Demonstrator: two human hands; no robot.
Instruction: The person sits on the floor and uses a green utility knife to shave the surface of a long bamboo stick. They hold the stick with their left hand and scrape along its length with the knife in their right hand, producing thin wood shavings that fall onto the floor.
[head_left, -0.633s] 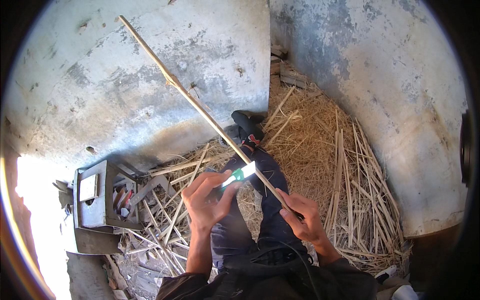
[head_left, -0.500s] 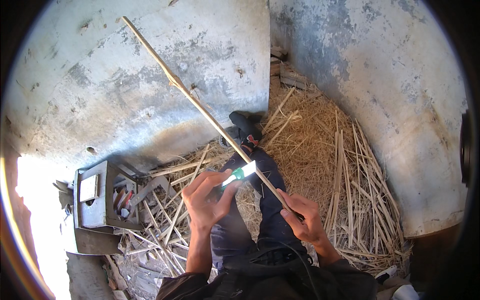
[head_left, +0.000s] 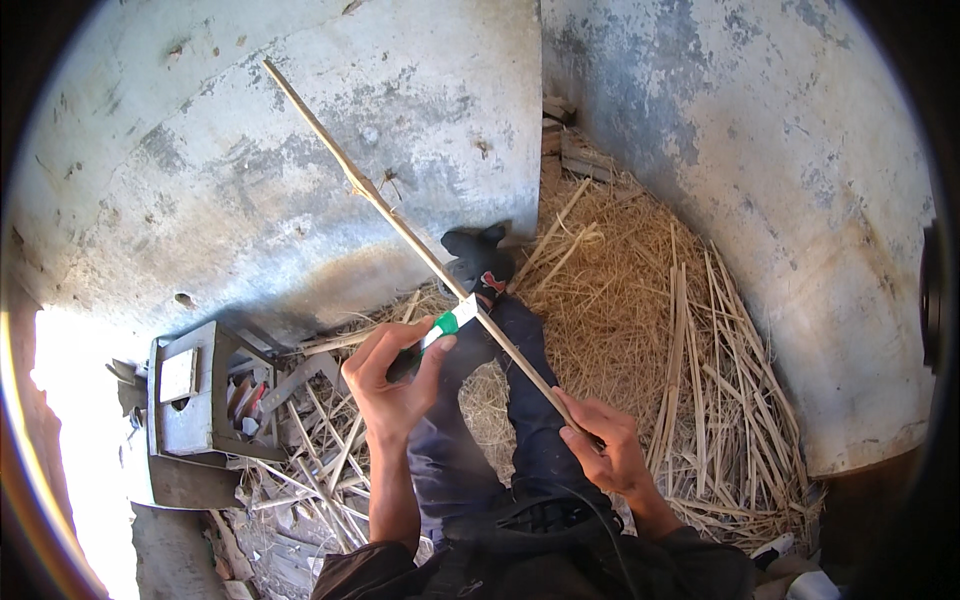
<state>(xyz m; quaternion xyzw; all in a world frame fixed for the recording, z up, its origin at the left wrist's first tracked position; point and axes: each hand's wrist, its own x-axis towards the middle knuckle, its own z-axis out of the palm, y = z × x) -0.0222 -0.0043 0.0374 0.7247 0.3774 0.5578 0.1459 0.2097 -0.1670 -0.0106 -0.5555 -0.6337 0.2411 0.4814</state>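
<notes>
My left hand (head_left: pixel 392 388) pinches a short tool between thumb and fingers: a broad, flat, pale blade (head_left: pixel 465 310) with a green and white handle (head_left: pixel 444 325). The blade lies against a long, thin, pale cane (head_left: pixel 415 240), which has a knobby joint with small twigs partway up. My right hand (head_left: pixel 612 448) is wrapped round the cane's near end, beside my right thigh. From there the cane slants up to the far left, over my legs in dark trousers (head_left: pixel 530 420). The palm hides part of the handle.
Shavings (head_left: pixel 610 290) cover the floor ahead, and long split strips (head_left: pixel 700 370) lie to the right. A worn wooden box (head_left: pixel 200 410) holding small items stands at the left, near more strips. Stained walls (head_left: pixel 420 120) rise ahead and to the right.
My left hand and the blade have slid up and left along the cane, away from my right hand. The cane's far tip has shifted slightly right and down. My feet have moved a little.
</notes>
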